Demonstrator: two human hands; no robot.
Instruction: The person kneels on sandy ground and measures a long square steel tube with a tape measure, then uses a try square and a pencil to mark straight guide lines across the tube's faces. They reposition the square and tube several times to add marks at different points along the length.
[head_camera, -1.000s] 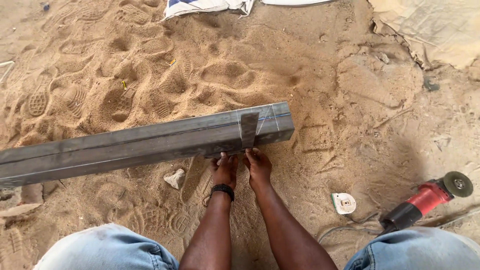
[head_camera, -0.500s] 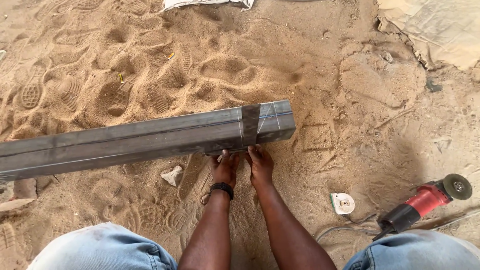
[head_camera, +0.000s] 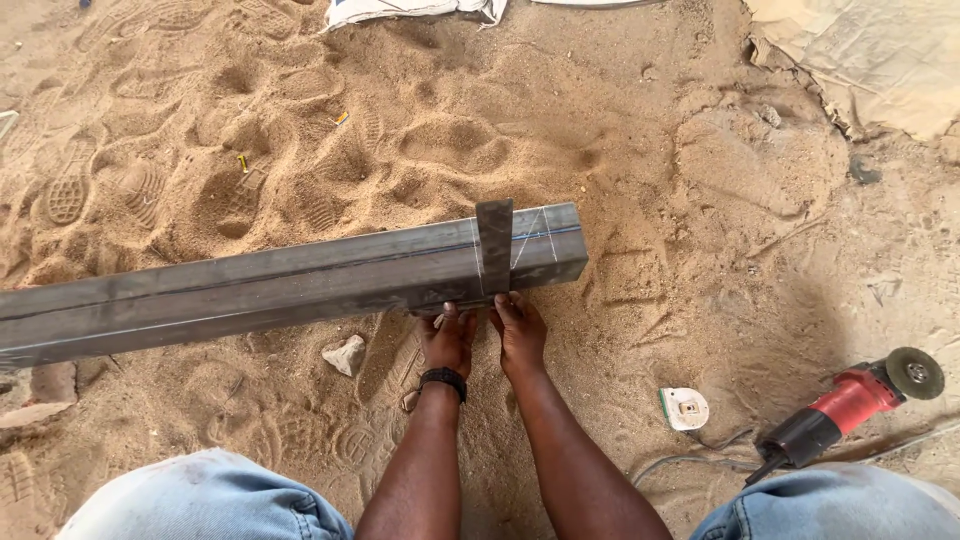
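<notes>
Both hands, left hand (head_camera: 447, 338) and right hand (head_camera: 518, 330), press a flat steel square (head_camera: 494, 243) against the rectangular steel tube (head_camera: 300, 285); loose sand (head_camera: 640, 190) underneath could let the tube roll, skewing the chalk lines.

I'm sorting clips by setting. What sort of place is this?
Probably an outdoor metalwork or building site: a long steel box tube lies on footprinted sand, with a red angle grinder nearby.
</notes>
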